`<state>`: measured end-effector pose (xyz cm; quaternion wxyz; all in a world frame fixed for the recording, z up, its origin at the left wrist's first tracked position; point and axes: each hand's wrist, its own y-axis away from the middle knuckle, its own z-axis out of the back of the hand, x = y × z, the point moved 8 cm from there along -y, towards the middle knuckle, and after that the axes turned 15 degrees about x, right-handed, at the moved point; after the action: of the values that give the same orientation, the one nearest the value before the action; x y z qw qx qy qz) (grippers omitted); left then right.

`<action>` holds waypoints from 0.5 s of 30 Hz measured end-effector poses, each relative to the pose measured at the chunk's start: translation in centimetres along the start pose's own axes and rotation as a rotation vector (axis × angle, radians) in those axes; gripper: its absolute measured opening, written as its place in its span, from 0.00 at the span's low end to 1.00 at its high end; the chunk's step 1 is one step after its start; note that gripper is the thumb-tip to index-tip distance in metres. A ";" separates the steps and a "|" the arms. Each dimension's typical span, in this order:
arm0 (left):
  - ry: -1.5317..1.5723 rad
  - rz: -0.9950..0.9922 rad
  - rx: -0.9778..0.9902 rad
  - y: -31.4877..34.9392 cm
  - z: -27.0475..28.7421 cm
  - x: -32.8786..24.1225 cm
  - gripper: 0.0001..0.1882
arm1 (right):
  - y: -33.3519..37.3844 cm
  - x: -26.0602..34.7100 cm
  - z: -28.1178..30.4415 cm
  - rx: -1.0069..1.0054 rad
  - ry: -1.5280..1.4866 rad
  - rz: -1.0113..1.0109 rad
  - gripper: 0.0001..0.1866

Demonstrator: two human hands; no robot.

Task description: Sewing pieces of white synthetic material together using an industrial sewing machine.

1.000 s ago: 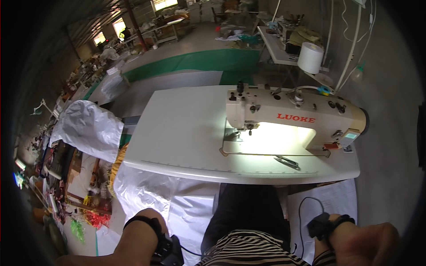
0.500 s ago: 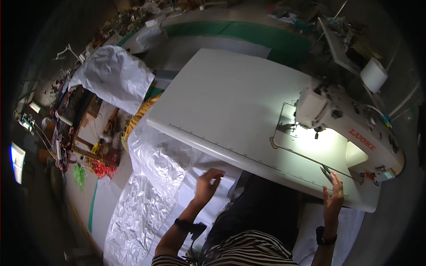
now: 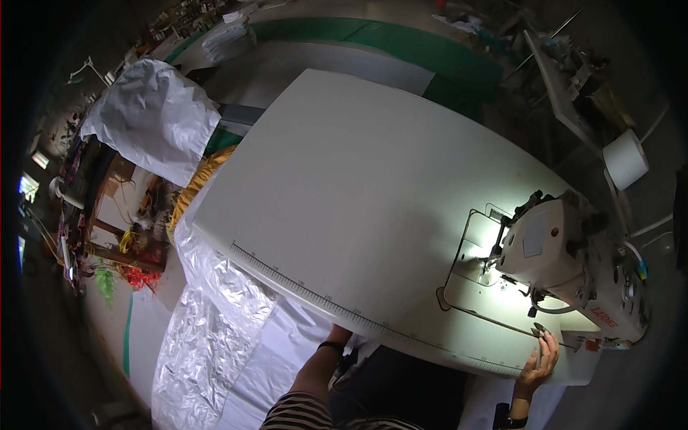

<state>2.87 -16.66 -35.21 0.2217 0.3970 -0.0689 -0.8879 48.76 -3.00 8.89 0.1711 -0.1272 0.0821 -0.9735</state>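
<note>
Where the right hand (image 3: 537, 363) ends, dark pointed snips (image 3: 538, 329) show

Note red capital lettering (image 3: 603, 317) on the long side of the sewing machine (image 3: 566, 264), at the right end of the table (image 3: 344, 186). Along the table's front edge, from near the front left corner toward the front right, see black ruler scale (image 3: 304, 289) with fine graduations and small numerals.

Your left hand (image 3: 341, 333), mostly hidden beneath the worktop (image 3: 344, 179); the snips (image 3: 538, 330), partly covered by your right fingers (image 3: 550, 347), whose grip cannot be told.
</note>
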 end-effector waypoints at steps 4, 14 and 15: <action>0.633 0.330 -0.156 3.7 5.0 5.0 0.17 | 0.7 -1.0 0.0 -0.068 -0.130 -0.052 0.12; 1.552 0.009 -0.378 19.3 18.8 -7.2 0.08 | 2.5 18.9 -3.3 0.269 -0.479 0.604 0.09; 1.530 0.047 -0.412 20.6 19.5 -7.8 0.08 | 3.4 22.7 -6.3 0.563 -0.534 0.593 0.11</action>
<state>0.11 -32.57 -10.64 0.2954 0.8465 0.2600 -0.3586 27.45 -13.41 7.16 0.4838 -0.2924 -0.1984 -0.8007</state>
